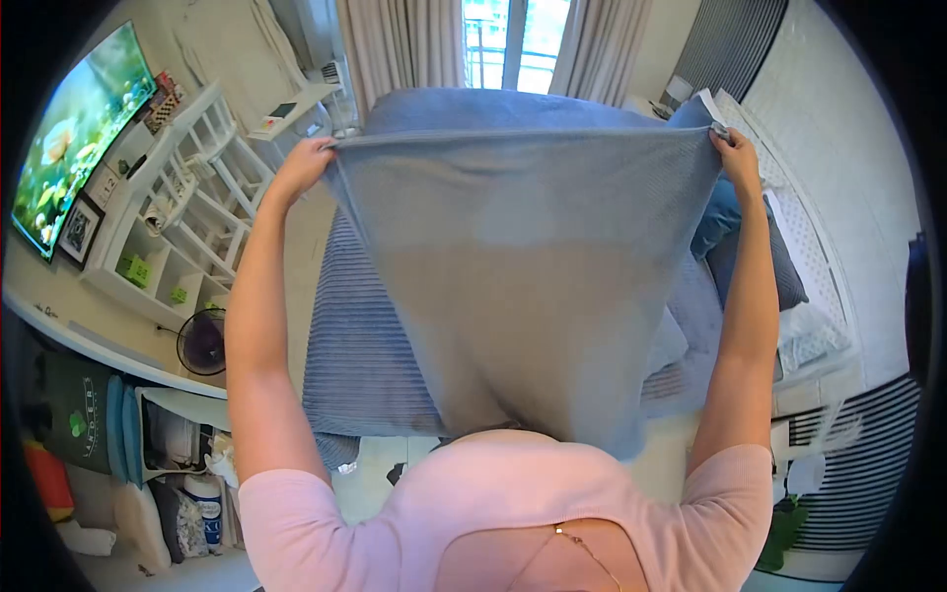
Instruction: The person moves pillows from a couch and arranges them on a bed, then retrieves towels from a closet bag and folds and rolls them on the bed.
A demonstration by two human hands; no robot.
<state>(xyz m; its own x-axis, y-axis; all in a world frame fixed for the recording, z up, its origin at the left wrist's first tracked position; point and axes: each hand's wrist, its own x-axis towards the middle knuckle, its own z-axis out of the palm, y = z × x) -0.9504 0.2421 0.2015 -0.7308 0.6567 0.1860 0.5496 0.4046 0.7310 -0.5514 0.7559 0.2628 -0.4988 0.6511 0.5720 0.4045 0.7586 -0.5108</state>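
While both your arms reach forward at about the same height, the grey cloth (pixel 523 257) hangs between them as a broad sheet, in front of your body and over the view of the bed (pixel 360 365). Your left hand (pixel 308 166) pinches one upper corner, thumb and fingers closed on the edge; your right hand (pixel 740 158) pinches the other, with a small bunch of fabric gathered in the grip. The top edge runs almost straight from hand to hand, the right end a touch higher, and shallow creases cross the fabric just below it

To hold it well, pull outward evenly with both hands, enough to take up those creases without dragging one corner out of your fingers. Lower the right hand slightly if you want the edge level, and spread the bunch there so that the corner lies flat in your pinch. The sides slant inward towards your waist, so the lower part is narrower and probably less evenly spread; part of it is hidden by your shirt (pixel 513 483). Give it some room from your body, and mind the right side, where it hangs close to the dark pillow (pixel 784 261) in this view
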